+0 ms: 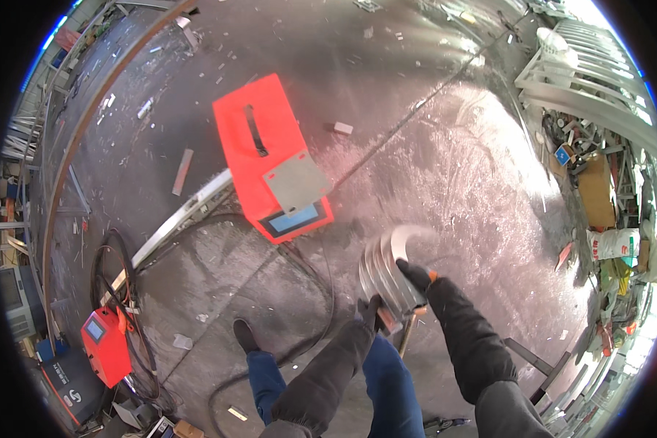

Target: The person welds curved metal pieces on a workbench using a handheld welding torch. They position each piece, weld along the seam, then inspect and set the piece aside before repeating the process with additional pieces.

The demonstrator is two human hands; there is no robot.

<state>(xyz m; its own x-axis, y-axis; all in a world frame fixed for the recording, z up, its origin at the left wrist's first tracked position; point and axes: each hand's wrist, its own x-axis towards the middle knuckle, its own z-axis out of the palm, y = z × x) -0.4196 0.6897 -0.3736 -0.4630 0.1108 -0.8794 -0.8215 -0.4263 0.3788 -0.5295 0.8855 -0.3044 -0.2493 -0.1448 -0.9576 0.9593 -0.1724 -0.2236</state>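
Note:
Between my hands is a curved, ribbed piece of shiny metal [387, 270], held above the floor in front of my legs. My left hand [372, 314], in a dark glove, is closed at its lower left edge. Dark glove with an orange patch on it, my right hand [416, 276] grips the metal's right side. The far rim of the piece is smeared by motion. Ahead and to the left stands a red box-shaped machine [233, 131] with a black handle and a blue screen. A flat grey metal plate [297, 182] lies over its top near the screen.
A long metal bar [182, 219] runs behind the red machine. Black cables [223, 387] loop across the floor near my feet. At the left stands a smaller red machine [106, 347] beside a black case [69, 387]. White metal railings [591, 91] and piled scrap line the right.

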